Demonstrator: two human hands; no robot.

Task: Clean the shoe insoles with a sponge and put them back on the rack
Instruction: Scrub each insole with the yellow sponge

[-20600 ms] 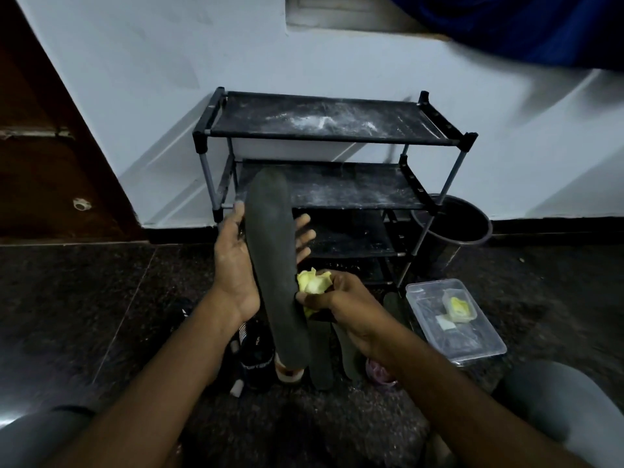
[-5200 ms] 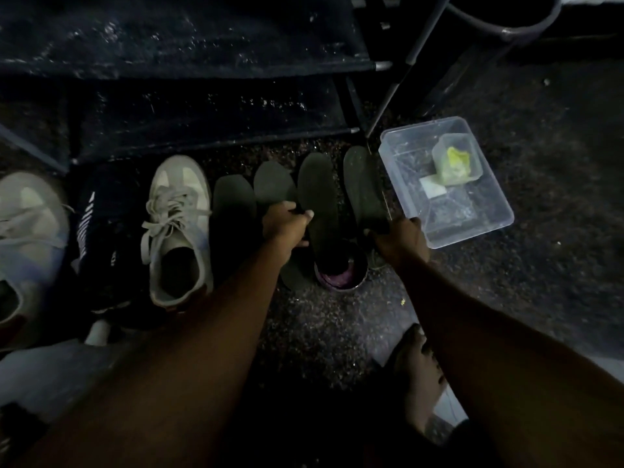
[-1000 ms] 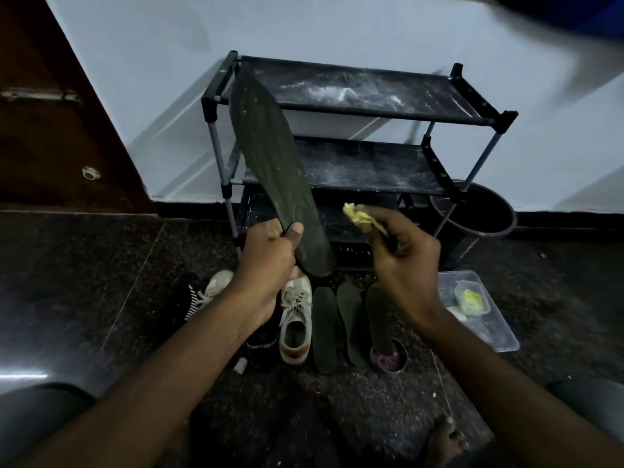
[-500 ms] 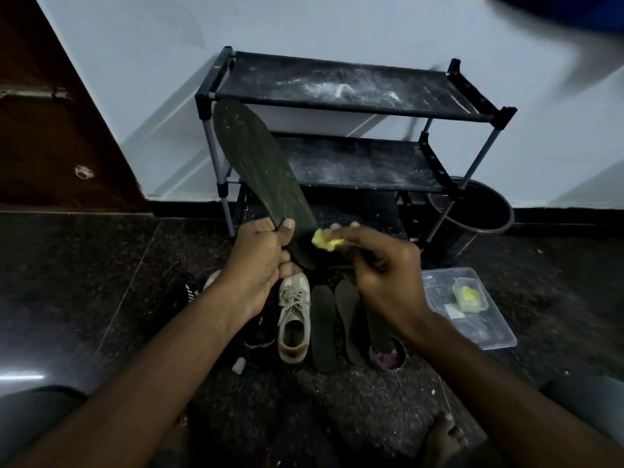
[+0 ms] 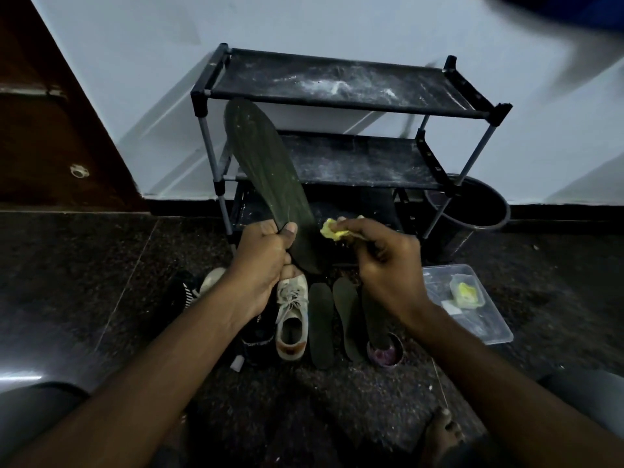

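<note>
A black three-shelf rack (image 5: 337,82) stands against the pale wall in the upper centre, its fabric shelves streaked with white dust. A brown door (image 5: 50,113) fills the upper left, and a dark round bucket (image 5: 472,211) sits just right of the rack's legs.

On the dark floor in front of the rack lie a white sneaker (image 5: 292,319) and a black shoe (image 5: 256,332) to its left, half hidden by the left forearm. Three floor insoles (image 5: 320,319) lie side by side to the sneaker's right, and the right wrist covers part of the rightmost one. A bare foot (image 5: 442,430) shows at the lower right.

The left hand (image 5: 266,261) grips the heel end of a dark held insole (image 5: 266,170), with the thumb pressed across its face. The insole tilts up toward the upper left, in front of the rack's left post and part of its middle shelf. The right hand (image 5: 388,261) pinches a yellow sponge (image 5: 332,229) in its fingertips, just beside the held insole's lower right edge. Whether the two touch cannot be told.

At the right centre, a clear plastic box (image 5: 486,329) holds a small clear tub (image 5: 467,295) with something yellow inside and a small white piece (image 5: 450,305). A small round cup (image 5: 385,354), purple inside, holds the heel of the rightmost floor insole.

Pale lettering on the black shoe is too small to read.
</note>
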